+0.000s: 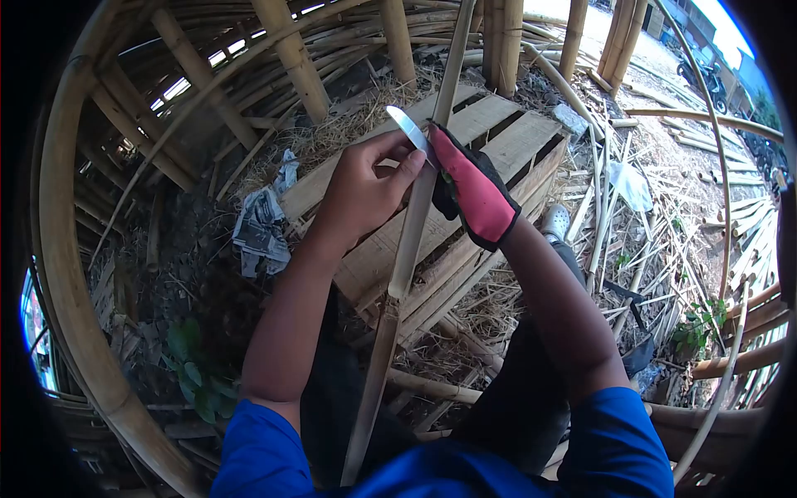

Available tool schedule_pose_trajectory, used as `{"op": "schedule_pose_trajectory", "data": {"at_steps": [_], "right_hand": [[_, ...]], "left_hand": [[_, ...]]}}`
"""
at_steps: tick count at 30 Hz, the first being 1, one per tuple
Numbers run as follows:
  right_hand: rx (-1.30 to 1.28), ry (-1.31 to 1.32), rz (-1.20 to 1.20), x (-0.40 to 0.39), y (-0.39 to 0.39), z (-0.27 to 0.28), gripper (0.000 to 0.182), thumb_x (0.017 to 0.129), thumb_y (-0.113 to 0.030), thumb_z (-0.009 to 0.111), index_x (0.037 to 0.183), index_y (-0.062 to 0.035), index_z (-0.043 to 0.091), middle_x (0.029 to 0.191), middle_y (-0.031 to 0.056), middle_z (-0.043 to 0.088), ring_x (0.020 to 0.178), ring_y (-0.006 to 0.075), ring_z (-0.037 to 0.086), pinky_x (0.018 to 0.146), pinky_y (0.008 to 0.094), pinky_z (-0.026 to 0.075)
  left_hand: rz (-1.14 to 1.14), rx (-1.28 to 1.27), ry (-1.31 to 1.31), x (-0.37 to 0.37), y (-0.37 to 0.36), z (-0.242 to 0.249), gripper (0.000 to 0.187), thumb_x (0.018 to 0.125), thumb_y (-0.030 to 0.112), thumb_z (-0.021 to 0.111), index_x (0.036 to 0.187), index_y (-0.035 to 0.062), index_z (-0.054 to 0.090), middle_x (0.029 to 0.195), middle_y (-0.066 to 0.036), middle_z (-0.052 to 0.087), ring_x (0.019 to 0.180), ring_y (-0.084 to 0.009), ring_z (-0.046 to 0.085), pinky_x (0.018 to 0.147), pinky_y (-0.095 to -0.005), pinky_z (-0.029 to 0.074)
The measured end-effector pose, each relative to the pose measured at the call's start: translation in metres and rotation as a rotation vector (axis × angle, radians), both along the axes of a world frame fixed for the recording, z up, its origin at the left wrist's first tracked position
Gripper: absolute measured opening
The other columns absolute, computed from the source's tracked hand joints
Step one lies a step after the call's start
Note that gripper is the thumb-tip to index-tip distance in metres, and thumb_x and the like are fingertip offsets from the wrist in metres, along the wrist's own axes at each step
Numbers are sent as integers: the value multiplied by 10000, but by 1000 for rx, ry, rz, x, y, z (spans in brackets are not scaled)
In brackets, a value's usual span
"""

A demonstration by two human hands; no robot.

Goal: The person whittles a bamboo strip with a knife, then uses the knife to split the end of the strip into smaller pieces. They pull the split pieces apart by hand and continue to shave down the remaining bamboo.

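A long split bamboo strip slants from the top of the head view down between my legs. My bare left hand is closed in a pinch, thumb and forefinger on the shiny blade of a knife. The blade crosses the strip's left edge, its rounded tip pointing up and left; the handle is hidden. My right hand, in a pink and black glove, is closed around the strip just right of the blade. Its far fingers are partly hidden. Below both hands is a slatted wooden pallet.
Crumpled newspaper lies left of the pallet. Upright bamboo poles stand behind it, and a curved bamboo pole frames the left side. Bamboo offcuts and shavings litter the ground at right. A leafy plant grows at lower left.
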State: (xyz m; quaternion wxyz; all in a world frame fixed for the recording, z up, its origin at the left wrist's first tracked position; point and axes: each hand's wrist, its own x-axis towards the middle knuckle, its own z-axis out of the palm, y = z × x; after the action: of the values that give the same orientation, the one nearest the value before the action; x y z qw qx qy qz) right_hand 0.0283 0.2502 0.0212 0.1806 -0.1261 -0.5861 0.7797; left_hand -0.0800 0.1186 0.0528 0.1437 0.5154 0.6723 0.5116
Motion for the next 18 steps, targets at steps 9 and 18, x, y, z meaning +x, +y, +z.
{"op": "schedule_pose_trajectory", "data": {"at_steps": [9, 18], "right_hand": [[-111, 135, -225, 9, -2, 0, 555, 970, -531, 533, 1235, -52, 626, 558, -44, 374, 458, 59, 355, 448, 232, 273], [178, -39, -174, 17, -9, 1, 479, 976, -439, 558, 1148, -3, 658, 802, 39, 616, 560, 84, 482, 495, 249, 378]], "left_hand": [[-130, -49, -330, -4, -11, -15, 422, 915, 39, 651, 1329, 28, 564, 951, -29, 662, 773, -59, 617, 649, -222, 535], [-118, -71, -407, 5, -22, -25, 284, 882, 2, 675, 1164, -3, 643, 900, -58, 698, 753, -82, 667, 547, -212, 525]]}}
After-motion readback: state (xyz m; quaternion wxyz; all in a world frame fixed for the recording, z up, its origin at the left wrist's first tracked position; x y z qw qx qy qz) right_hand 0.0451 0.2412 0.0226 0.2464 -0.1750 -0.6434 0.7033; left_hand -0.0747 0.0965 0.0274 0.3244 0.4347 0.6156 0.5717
